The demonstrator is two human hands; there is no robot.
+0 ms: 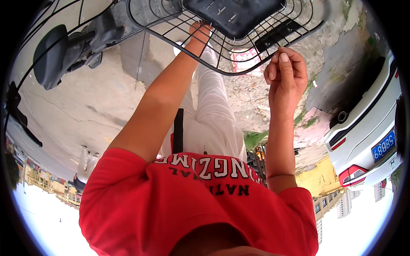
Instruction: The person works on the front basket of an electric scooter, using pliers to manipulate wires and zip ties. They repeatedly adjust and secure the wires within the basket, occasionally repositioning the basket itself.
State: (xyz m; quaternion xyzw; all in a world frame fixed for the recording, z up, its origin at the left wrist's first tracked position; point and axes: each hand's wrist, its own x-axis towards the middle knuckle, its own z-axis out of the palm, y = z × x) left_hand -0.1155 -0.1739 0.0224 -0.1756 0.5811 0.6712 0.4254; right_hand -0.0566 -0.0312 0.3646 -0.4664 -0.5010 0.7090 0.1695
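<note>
While the right hand (288, 72) is curling by the wire basket (234, 74) — its grip, like the left hand's (199, 32), unclear — stiff-looking rim is likely giving purchase.

Opens onto pale, cracked concrete (106, 98) with grass (255, 138), near a white car (358, 135) and buildings (55, 185) under bright sky (47, 213).

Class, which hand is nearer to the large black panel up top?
Left. The left hand shows close to the black panel, by its lower-left edge; the right hand is farther off, by the rim of the wire basket.
</note>
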